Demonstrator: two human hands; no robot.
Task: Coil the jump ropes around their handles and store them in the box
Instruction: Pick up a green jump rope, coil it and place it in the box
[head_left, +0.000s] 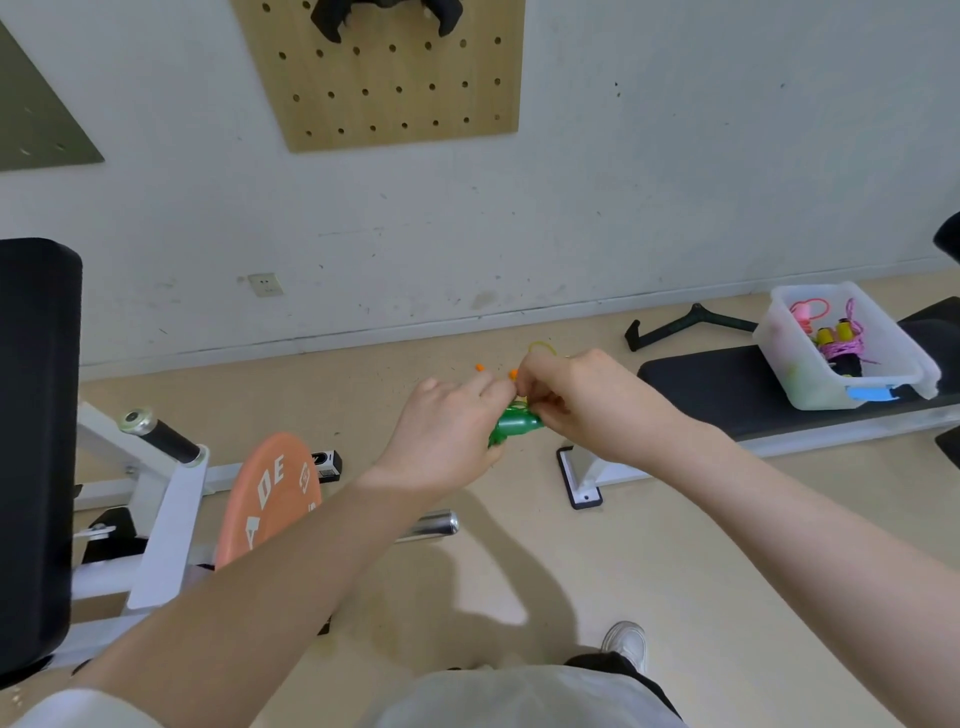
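Observation:
My left hand (441, 439) grips the green jump-rope handles (514, 425) in front of me, above the floor. My right hand (576, 400) pinches the thin yellow rope (540, 345) just above the handles; a small loop of it shows over my knuckles. Orange tips (513, 373) poke out between my hands. How much rope is wound on the handles is hidden by my fingers. The clear plastic box (810, 379) stands at the right on a black bench pad and holds a coiled pink rope (841, 340) with yellow handles and another pink rope.
A black padded bench (727, 384) on a white frame lies right of my hands. An orange weight plate (270, 499) on a bar and a white machine frame (166, 499) stand at the left. A wooden pegboard (384, 88) hangs on the wall. My shoe (626, 642) is below.

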